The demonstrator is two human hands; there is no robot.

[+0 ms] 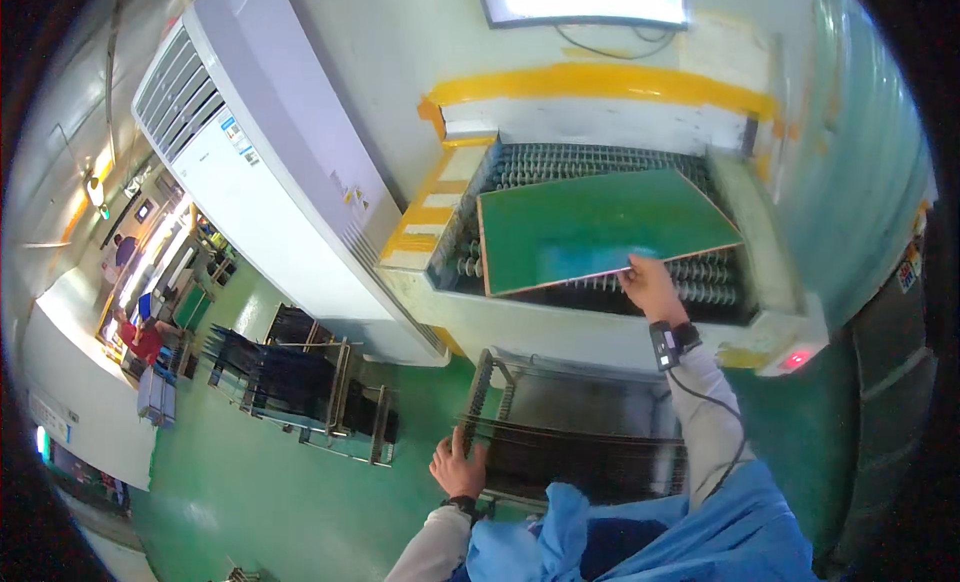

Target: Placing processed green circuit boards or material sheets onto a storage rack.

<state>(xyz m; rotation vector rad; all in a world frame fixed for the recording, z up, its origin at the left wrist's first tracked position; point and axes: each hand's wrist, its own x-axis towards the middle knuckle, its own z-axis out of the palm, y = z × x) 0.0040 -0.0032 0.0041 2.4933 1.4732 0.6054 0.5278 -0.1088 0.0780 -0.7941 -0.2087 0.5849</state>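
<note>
A large green rectangular board lies tilted over the roller conveyor of a cream machine with yellow trim. My right hand grips the board's near edge, thumb on top; a dark band sits on that wrist with a cable running down the sleeve. My left hand rests on the near left corner of a metal slotted rack that stands below the machine and holds several thin dark panels on edge.
A tall white cabinet unit stands left of the machine. More racks with dark panels stand on the green floor at left. People work at benches far left. A red light glows on the machine's right corner.
</note>
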